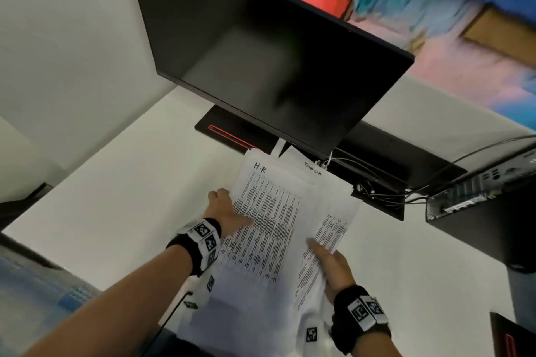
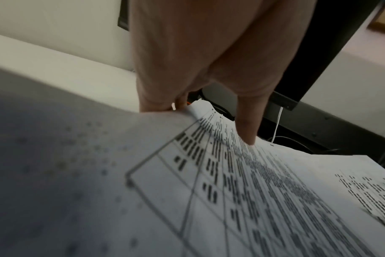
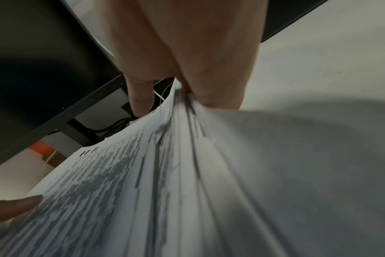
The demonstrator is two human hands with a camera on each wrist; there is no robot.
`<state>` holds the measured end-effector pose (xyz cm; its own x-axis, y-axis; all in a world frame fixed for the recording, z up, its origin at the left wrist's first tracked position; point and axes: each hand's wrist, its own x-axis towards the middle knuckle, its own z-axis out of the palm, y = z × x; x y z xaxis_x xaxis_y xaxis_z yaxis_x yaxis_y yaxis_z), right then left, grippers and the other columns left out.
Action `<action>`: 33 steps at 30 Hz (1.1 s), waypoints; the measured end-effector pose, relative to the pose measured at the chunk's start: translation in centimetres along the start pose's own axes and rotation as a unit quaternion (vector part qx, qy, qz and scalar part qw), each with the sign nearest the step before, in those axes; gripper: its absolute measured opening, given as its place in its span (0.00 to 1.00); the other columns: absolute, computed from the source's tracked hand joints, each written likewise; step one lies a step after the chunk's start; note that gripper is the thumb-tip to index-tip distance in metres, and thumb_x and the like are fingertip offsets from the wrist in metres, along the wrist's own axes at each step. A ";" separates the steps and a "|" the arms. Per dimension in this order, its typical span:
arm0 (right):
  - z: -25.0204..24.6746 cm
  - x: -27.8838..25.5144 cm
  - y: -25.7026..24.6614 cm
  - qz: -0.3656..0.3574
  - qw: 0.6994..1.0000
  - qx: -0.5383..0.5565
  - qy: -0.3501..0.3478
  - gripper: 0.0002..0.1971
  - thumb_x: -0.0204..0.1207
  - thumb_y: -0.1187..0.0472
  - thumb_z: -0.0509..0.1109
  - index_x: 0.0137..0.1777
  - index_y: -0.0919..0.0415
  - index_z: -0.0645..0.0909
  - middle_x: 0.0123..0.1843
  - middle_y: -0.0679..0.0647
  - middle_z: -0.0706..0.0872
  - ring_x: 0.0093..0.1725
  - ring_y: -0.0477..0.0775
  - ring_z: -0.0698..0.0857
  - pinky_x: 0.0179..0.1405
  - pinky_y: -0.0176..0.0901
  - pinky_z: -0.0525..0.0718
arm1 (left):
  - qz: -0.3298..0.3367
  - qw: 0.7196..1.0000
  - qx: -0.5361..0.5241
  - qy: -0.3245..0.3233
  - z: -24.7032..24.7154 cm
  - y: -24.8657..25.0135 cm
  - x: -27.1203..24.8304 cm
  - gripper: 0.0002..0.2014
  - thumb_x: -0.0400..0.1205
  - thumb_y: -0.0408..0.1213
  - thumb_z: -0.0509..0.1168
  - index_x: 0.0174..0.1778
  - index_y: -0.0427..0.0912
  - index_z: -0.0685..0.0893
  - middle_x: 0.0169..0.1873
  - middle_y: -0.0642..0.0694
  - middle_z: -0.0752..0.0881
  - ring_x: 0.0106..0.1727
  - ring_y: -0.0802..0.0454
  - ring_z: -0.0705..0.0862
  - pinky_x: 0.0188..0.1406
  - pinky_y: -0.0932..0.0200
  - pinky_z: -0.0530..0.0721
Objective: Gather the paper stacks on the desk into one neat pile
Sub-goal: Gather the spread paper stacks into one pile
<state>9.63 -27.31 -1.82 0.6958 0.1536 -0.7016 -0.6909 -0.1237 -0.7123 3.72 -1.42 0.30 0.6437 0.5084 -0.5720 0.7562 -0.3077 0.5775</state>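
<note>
The paper stack [image 1: 269, 220] is a fanned, uneven bundle of printed sheets held over the white desk [image 1: 116, 197]. Its top sheet is marked "H.R"; a sheet behind it [image 1: 336, 197] sticks out to the right. My left hand [image 1: 232, 209] grips the stack's left edge, thumb [image 2: 246, 132] on top and fingers beneath. My right hand [image 1: 327, 261] grips the lower right edge, thumb [image 3: 141, 100] on the print, fingers [image 3: 220, 87] under the sheets. In the right wrist view the loose sheet edges [image 3: 165, 173] spread apart.
A dark monitor [image 1: 261, 52] hangs over the far end of the papers, its stand base [image 1: 229, 133] behind them. Cables [image 1: 377, 191] and a small computer box [image 1: 478, 197] lie to the right. A dark object [image 1: 510, 336] sits at the near right corner.
</note>
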 end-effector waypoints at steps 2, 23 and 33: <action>-1.0 0.5 0.1 -0.002 1.000 -0.026 -0.007 0.65 0.51 0.47 0.92 0.87 0.66 0.63 0.80 0.61 0.79 0.78 0.63 0.78 0.81 0.63 0.71 | -0.025 0.999 -0.044 -0.004 0.2 0.3 0.0 0.50 0.72 0.45 0.81 0.83 0.33 0.59 0.77 0.35 0.72 0.76 0.38 0.76 0.64 0.52 0.80; -4.9 -6.3 -6.0 -0.169 0.976 -0.049 -0.132 0.25 0.65 0.58 0.83 0.64 0.56 0.87 0.56 0.55 0.96 0.57 0.56 0.94 0.60 0.55 0.90 | 0.148 0.928 -0.306 -0.155 -1.4 3.6 -6.0 0.27 0.76 0.41 0.78 0.73 0.43 0.85 0.66 0.47 0.90 0.68 0.48 0.87 0.76 0.41 0.78; -1.2 -15.9 -14.0 -0.438 0.892 -0.058 -0.092 0.17 0.68 0.70 0.77 0.57 0.56 0.87 0.50 0.42 0.96 0.52 0.43 0.94 0.48 0.33 0.89 | 0.341 0.852 -0.396 -0.035 -11.5 8.4 -11.1 0.41 0.65 0.42 0.86 0.74 0.37 0.79 0.62 0.40 0.91 0.61 0.43 0.92 0.58 0.42 0.90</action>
<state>8.46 -29.17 19.25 0.9074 0.3985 0.1333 0.1352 0.0236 -0.9905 1.59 -0.41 18.22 0.9282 0.3704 0.0362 -0.0950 0.1418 0.9853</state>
